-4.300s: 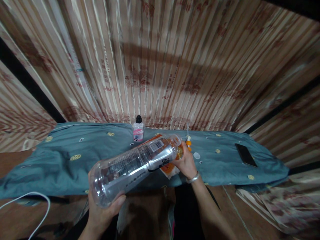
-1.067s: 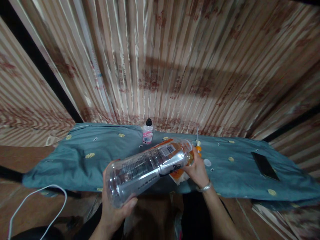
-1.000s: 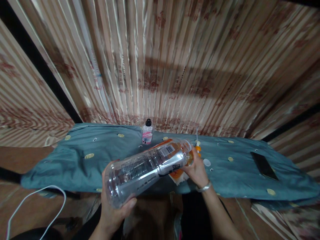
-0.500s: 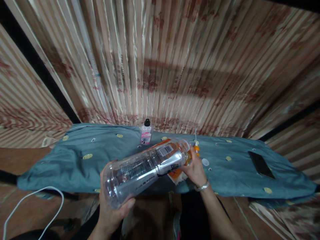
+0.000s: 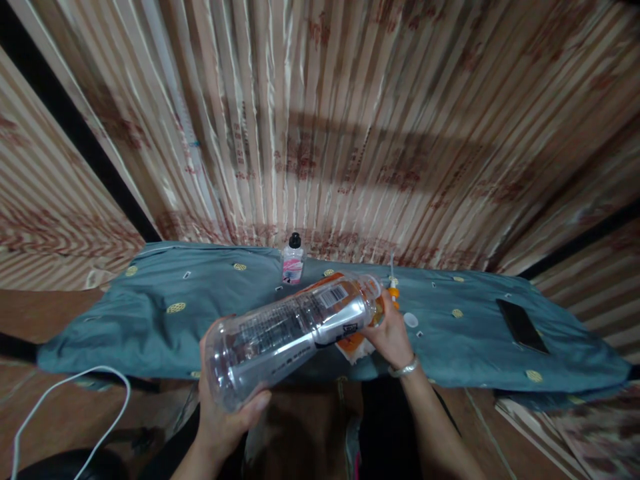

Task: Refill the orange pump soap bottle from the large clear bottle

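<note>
My left hand (image 5: 227, 413) grips the base of a large clear plastic bottle (image 5: 290, 333), which lies tilted with its neck pointing away and to the right. The bottle's mouth meets an orange-labelled container (image 5: 353, 341) that my right hand (image 5: 393, 337) holds over the near edge of a blue-green cloth (image 5: 175, 313). A silver bracelet sits on my right wrist. What passes between bottle and container is hidden by my fingers.
A small bottle with a black cap and pink label (image 5: 293, 260) stands at the back of the cloth. A white cap (image 5: 410, 320) and a dark phone (image 5: 523, 325) lie to the right. A white cable (image 5: 65, 400) loops on the brown floor at left. Striped curtains hang behind.
Both hands and the bottle keep their pose. Only the view has shifted slightly.
</note>
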The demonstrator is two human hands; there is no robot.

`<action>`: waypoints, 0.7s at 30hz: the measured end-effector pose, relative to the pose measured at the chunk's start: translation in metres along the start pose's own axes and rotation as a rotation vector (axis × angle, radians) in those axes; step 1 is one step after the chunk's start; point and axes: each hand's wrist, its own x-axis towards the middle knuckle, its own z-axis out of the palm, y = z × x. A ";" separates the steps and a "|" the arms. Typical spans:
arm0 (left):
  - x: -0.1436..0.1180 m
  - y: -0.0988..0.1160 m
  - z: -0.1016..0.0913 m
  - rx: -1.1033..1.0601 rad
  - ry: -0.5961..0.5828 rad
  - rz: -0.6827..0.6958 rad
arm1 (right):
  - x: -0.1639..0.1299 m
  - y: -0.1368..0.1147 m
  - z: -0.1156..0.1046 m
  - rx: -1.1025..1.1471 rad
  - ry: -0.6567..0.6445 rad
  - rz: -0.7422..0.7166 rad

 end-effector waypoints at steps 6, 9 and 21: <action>0.000 -0.001 -0.002 0.037 0.020 -0.023 | -0.001 0.005 0.002 -0.011 0.025 0.001; 0.004 0.006 0.000 0.022 0.029 -0.113 | -0.001 0.005 0.001 -0.011 0.023 0.005; 0.006 0.008 0.000 -0.012 0.053 -0.203 | 0.001 -0.001 0.000 0.009 0.012 -0.004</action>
